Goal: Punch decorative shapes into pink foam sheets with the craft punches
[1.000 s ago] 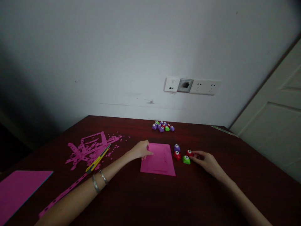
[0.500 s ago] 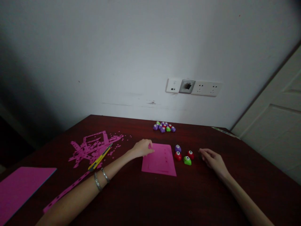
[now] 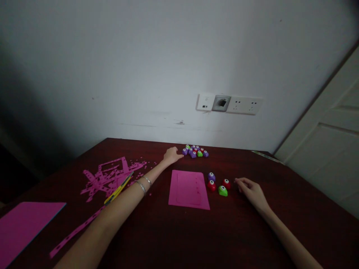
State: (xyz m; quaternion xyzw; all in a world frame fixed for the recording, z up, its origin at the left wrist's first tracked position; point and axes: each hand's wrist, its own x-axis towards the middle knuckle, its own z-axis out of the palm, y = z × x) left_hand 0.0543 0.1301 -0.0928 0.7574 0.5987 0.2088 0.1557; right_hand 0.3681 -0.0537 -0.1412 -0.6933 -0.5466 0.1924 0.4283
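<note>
My left hand (image 3: 171, 155) reaches to the back of the table, thumb and fingers apart, beside the left edge of a cluster of small domed purple, green and red pieces. Each has a white eye-like disc on top; a purple piece (image 3: 185, 151) lies closest to the fingertips. My right hand (image 3: 251, 190) rests on the table with fingers curled together, and nothing shows in it. Just left of it stand a red piece (image 3: 226, 184), a green piece (image 3: 223, 191), another red piece (image 3: 211, 185) and a purple piece (image 3: 211, 176). A pink sheet (image 3: 182, 200) lies between my arms with a smaller pink card (image 3: 186, 188) on it.
Punched pink strips (image 3: 103, 179) and tiny pink bits lie at the left, with a yellow box cutter (image 3: 119, 189) on them. A larger pink sheet (image 3: 28, 224) sits at the near left corner. Behind the table, the wall (image 3: 146, 74) carries sockets (image 3: 244, 105).
My left hand has left the pink card and moved away from me to the back cluster, its fingers now apart. My right hand has stayed in about the same place.
</note>
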